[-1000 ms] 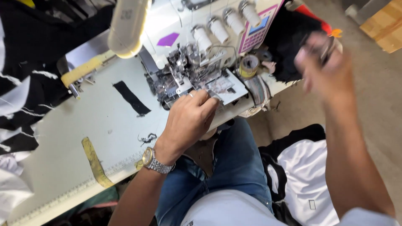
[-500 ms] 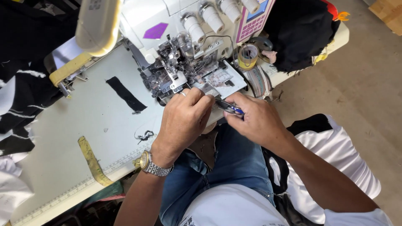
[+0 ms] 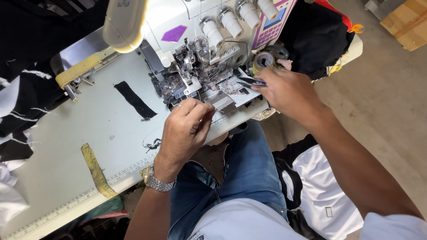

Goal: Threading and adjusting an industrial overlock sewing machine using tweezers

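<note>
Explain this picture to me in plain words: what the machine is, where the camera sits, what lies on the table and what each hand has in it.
The camera is worn on the person's head and looks down over their lap, so you see their own two arms. The white machine is an industrial sewing machine with several dials on top, standing on a pale table with a ruler printed along its edge. On the table lie a black fabric strip, a yellow measuring tape and a small tangle of thread. The left hand, with a wristwatch, pinches something thin at the needle area, too fine to make out. The right hand holds a small dark pointed tool, perhaps tweezers, toward the machine's works.
</note>
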